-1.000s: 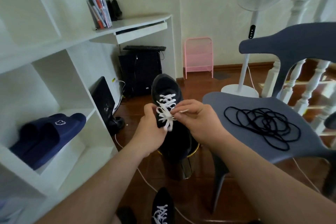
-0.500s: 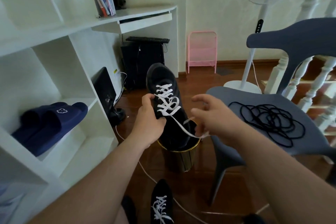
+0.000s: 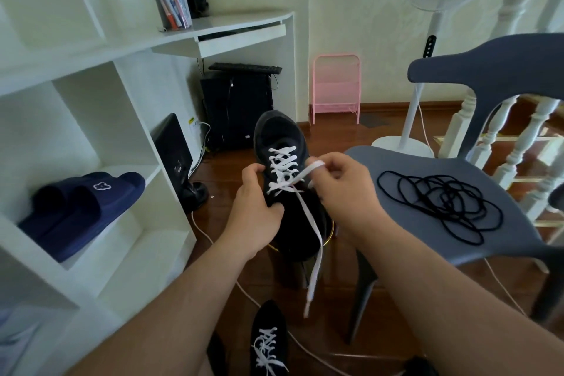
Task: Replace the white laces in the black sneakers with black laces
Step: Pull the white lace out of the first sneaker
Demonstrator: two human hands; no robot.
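Observation:
My left hand [image 3: 254, 207] grips the side of a black sneaker [image 3: 279, 139], held up toe away from me. Its white lace [image 3: 283, 168] is undone at the top. My right hand [image 3: 341, 189] pinches a loop of that lace just right of the tongue, and one free end [image 3: 316, 253] hangs down below the shoe. The second black sneaker [image 3: 268, 342], still with white laces, lies on the floor near the bottom edge. A tangle of black laces [image 3: 442, 201] lies on the grey chair seat [image 3: 406, 223] to the right.
A gold-rimmed bin [image 3: 302, 256] stands under the held sneaker. White shelving [image 3: 100, 217] with navy slippers [image 3: 82, 207] fills the left. A fan stand [image 3: 403, 143], a pink rack [image 3: 335, 85], a black computer tower [image 3: 238, 110] and white cables [image 3: 244, 287] on the wooden floor lie beyond.
The bow has been pulled undone. My right hand drew a lace end out to the right, then came back up to the tongue; one end now hangs loose below the shoe.

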